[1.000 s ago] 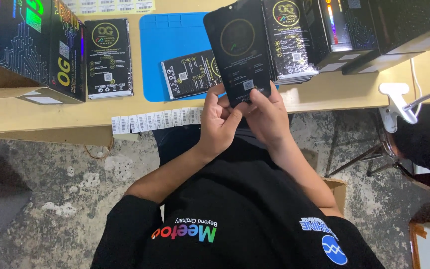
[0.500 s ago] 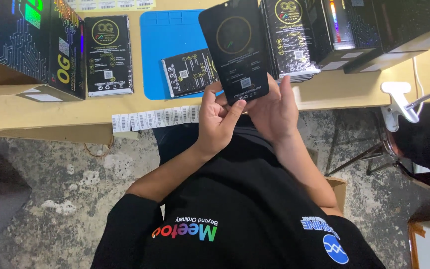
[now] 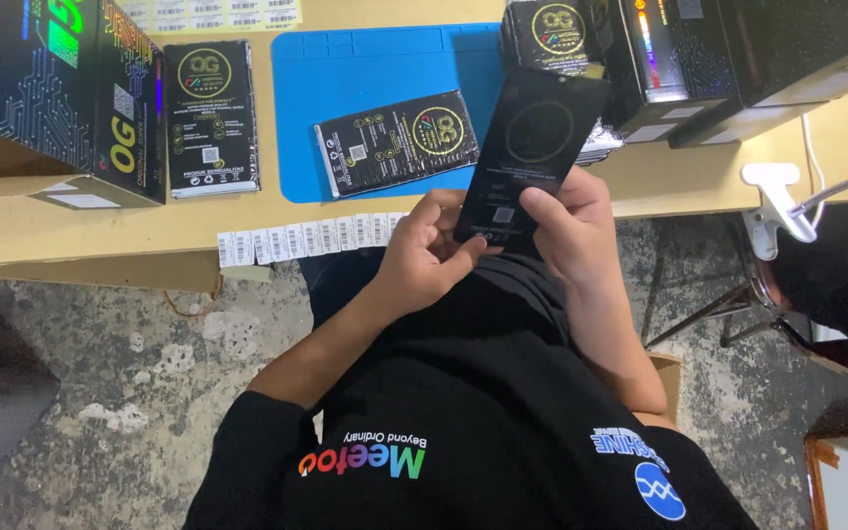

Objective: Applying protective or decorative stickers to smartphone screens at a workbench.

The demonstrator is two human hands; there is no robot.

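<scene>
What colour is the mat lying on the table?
Bright blue: the mat shows best in the head view, under a black packet.

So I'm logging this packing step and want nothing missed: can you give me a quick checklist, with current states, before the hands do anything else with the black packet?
1. Black packet held by both hands: ok.
2. Left hand at its lower edge, thumb near the bottom corner: ok.
3. Right hand has a grip on its lower right side: ok.
4. Packet lifted above the blue mat: ok.
5. Label strip at the table edge within reach: ok.
6. Label already stuck on the packet: cannot tell.
</scene>
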